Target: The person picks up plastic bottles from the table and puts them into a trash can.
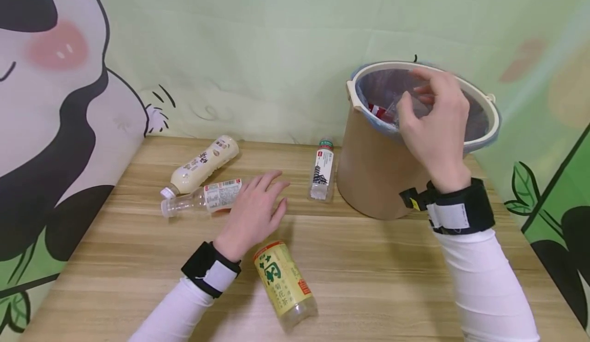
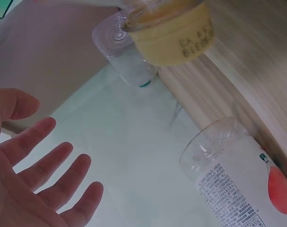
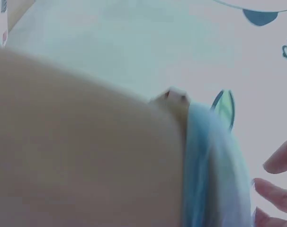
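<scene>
Over the rim of the lined bin (image 1: 380,178), my right hand (image 1: 435,119) hangs with thumb and fingers bent and apart, and nothing shows gripped between them. Clear plastic and a red-labelled item (image 1: 378,111) lie inside the bin below it. My left hand (image 1: 253,211) is held with spread, relaxed fingers at the base end of a clear bottle with a white label (image 1: 223,194); in the left wrist view its fingers hold nothing. A yellow-labelled bottle (image 1: 283,280) lies nearest, right of the left wrist. Only fingertips of the right hand appear in the right wrist view.
A cream-coloured bottle (image 1: 203,167) lies at the back left, touching or very near the clear one. Beside the bin lies a small clear bottle with a white label (image 1: 321,170). A printed cloth backdrop (image 1: 258,60) borders the wooden table (image 1: 369,280).
</scene>
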{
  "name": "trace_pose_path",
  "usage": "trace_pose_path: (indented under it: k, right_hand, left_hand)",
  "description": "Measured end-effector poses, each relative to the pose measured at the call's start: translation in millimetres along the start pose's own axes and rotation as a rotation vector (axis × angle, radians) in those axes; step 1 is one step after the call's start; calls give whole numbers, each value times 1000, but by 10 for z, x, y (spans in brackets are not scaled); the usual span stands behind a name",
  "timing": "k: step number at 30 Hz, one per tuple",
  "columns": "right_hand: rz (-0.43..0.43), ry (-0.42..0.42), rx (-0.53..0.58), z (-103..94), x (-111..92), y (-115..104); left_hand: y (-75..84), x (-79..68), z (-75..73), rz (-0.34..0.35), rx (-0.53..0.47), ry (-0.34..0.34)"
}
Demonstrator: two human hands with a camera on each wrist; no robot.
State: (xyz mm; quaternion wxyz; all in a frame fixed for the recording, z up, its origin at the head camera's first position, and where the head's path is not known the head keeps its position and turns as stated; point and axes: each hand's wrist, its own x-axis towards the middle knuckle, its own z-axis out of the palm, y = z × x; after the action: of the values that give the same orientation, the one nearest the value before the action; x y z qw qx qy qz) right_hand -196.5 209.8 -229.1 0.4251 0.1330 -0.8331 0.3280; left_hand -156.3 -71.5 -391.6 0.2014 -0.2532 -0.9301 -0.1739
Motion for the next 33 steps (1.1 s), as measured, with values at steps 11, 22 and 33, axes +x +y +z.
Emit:
trace_pose_path:
  k: [11, 22, 33]
  right_hand:
    - [-163, 64, 231, 345, -483, -266]
    - [-42, -49, 257, 851, -1038, -137]
    - [153, -253, 94, 1180, -1370, 20]
  left_hand:
    - [-23, -29, 4, -31, 18, 0]
    - [-70, -48, 35, -66, 59, -1]
    - [-122, -69, 72, -81, 75, -1]
